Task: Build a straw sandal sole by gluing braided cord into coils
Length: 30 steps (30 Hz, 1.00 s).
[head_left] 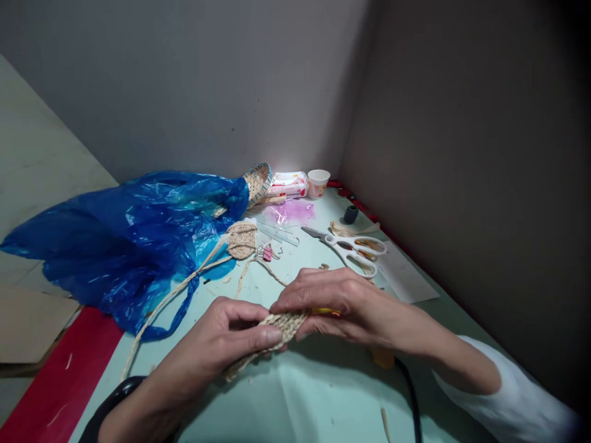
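From here I see L hand (226, 337) & R hand (339, 295) pinching flat beige braided-straw strip (290, 323); prob. light, bendy, best held by edges

Left hand (231, 335) close beside right hand (339, 300), both curled

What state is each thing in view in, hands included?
Left hand: closed on the woven strip
Right hand: closed on the woven strip
Woven strip: held up, unfinished or not unclear
White-handled scissors: lying down, unheld; blade opening unclear
Paper cup: upright, open-topped; contents unclear
Blue plastic bag: crumpled
Dark thread spool: wound, unheld
White paper: lying flat
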Motion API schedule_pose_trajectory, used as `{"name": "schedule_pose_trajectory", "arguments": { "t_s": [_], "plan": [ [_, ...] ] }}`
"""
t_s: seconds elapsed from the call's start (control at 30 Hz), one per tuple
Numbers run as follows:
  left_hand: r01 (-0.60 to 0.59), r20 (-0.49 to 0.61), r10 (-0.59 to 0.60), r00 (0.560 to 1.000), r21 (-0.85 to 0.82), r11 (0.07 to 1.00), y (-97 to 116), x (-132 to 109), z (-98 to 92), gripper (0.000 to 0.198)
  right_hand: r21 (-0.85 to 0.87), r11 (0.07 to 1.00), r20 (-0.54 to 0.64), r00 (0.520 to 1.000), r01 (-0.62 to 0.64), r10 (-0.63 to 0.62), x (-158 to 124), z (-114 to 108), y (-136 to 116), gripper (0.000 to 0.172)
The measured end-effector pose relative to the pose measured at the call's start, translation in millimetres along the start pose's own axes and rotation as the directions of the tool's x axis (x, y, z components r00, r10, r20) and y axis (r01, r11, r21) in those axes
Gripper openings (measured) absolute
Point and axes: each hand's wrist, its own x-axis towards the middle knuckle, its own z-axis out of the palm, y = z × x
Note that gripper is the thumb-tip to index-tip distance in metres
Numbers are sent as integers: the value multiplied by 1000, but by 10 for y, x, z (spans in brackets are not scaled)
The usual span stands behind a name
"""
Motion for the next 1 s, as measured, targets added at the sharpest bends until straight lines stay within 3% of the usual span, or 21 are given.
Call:
{"name": "schedule_pose_trajectory", "arguments": {
  "t_s": [0.27,0.47,0.6,0.73,0.8,0.9,1.0],
  "plan": [
    [-19,-26,21,999,61,998,-94,-16,10,33,79,996,-58,997,49,-44,-28,57,54,27],
    [-27,-8,28,1000,74,997,-71,59,35,34,-38,999,-6,999,-38,37,-26,-13,14,24],
    [2,63,-2,998,-1,1000,-68,79,69,31,-73,993,-28,995,-93,91,-62,-43,51,48],
    [-23,13,24,1000,-49,999,-101,74,84,26,-61,996,-96,994,-65,59,-79,-63,90,64],
    [-37,-21,35,999,-89,995,-100,64,96,26,-94,991,-218,974,-91,69,-66,-75,66,56],
    [-78,-61,68,996,-174,982,-81,45,127,30,-125,961,-417,892,-248,176,-32,-61,-35,23],
    [-90,-85,68,994,-280,956,-73,33,154,32,-87,913,-401,853,-398,334,-5,25,-147,21]
  ]
}}
